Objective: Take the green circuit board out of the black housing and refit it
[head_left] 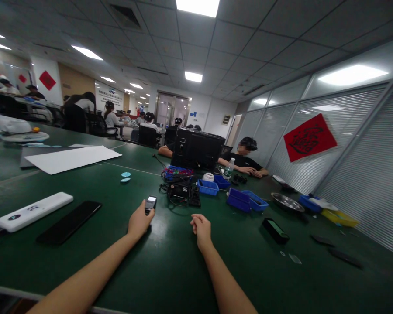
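Both my forearms stretch out over a dark green table. My left hand is closed round a small black device with a lit screen, held just above the tabletop. About a hand's width to its right, my right hand rests on the table in a loose fist, and nothing shows in it. Just beyond the hands lies a black unit with coiled cables.
A black phone and a white power strip lie at the left. Blue bins, a white ball, a metal dish and a black box stand further out. A seated person faces me; others work behind.
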`<state>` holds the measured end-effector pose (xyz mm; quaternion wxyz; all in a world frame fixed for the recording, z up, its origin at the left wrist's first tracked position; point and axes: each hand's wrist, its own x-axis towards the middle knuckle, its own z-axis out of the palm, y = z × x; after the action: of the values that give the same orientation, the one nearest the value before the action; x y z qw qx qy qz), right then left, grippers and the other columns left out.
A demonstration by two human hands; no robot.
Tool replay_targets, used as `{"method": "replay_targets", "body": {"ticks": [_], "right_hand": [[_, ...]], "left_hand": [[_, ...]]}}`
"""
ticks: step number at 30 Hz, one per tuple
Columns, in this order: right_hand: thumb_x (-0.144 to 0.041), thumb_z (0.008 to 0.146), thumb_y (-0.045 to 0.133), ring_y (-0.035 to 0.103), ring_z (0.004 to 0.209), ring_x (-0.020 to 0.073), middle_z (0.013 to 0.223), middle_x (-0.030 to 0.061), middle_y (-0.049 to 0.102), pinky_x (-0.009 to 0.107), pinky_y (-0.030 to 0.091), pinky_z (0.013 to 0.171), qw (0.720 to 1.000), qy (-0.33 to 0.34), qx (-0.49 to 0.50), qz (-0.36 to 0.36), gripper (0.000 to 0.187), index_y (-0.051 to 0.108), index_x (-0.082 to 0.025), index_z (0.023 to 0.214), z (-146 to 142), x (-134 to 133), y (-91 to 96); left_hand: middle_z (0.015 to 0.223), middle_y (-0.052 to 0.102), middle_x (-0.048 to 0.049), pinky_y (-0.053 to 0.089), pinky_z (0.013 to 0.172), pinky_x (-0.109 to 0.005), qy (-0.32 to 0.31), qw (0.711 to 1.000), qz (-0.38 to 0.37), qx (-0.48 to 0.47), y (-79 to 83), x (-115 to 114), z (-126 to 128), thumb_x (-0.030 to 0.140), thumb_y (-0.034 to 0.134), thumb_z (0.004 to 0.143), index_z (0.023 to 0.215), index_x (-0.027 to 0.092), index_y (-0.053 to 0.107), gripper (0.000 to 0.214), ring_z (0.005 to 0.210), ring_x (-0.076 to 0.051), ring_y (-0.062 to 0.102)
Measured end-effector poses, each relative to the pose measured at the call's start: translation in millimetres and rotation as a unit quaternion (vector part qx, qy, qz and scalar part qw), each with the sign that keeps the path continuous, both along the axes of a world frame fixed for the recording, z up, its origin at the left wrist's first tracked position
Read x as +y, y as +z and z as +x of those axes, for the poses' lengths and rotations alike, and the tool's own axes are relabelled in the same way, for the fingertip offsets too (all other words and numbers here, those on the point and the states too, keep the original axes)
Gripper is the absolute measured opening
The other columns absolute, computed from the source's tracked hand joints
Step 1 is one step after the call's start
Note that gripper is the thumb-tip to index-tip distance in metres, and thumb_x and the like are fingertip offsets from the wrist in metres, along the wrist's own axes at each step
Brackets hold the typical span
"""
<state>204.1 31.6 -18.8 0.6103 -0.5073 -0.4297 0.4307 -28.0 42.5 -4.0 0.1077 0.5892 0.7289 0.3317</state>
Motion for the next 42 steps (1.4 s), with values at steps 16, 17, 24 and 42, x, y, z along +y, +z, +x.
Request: {"method": "replay_targets", "body": {"ticks": [16, 17, 24, 42], "right_hand": [[-0.041, 0.075, 0.047, 0.049, 0.103, 0.0259, 0.112, 0.0155, 0.054, 0.033, 0.039, 0.082, 0.871, -0.077, -0.484, -0.014, 0.059, 0.040, -0.011, 0.126, -8, -15, 6.8], [-0.040, 0.075, 0.048, 0.049, 0.104, 0.0268, 0.112, 0.0160, 0.053, 0.034, 0.039, 0.082, 0.846, -0.070, -0.527, -0.025, 0.061, 0.037, -0.011, 0.128, -9, -17, 8.7], [-0.036, 0.079, 0.043, 0.050, 0.099, 0.0266, 0.107, 0.0171, 0.055, 0.034, 0.040, 0.077, 0.762, -0.098, -0.638, -0.058, 0.058, 0.033, -0.010, 0.130, 29, -14, 9.8], [-0.042, 0.078, 0.043, 0.048, 0.103, 0.0268, 0.112, 0.0170, 0.051, 0.033, 0.041, 0.075, 0.752, -0.280, -0.565, -0.192, 0.057, 0.036, -0.009, 0.124, 165, -16, 1.5]], "left_hand": [[0.127, 0.049, -0.0091, 0.034, 0.098, -0.029, -0.211, 0.948, 0.002, -0.238, -26.0, -16, 121, 0.021, 0.031, 0.083, 0.132, 0.013, 0.035, 0.050, 0.114, -0.016, 0.047], [0.127, 0.049, -0.0086, 0.035, 0.096, -0.028, -0.214, 0.940, -0.005, -0.267, -28.4, -13, 121, 0.017, 0.032, 0.081, 0.133, 0.014, 0.031, 0.053, 0.112, -0.015, 0.049], [0.128, 0.048, -0.0114, 0.039, 0.092, -0.028, -0.235, 0.906, -0.008, -0.353, -34.3, -9, 115, 0.004, 0.040, 0.067, 0.136, 0.017, 0.020, 0.073, 0.110, -0.015, 0.050], [0.114, 0.056, -0.0096, 0.041, 0.088, -0.030, -0.237, 0.936, -0.012, -0.260, -26.2, -13, 109, 0.016, 0.045, 0.072, 0.134, 0.016, 0.026, 0.065, 0.103, -0.017, 0.054]]}}
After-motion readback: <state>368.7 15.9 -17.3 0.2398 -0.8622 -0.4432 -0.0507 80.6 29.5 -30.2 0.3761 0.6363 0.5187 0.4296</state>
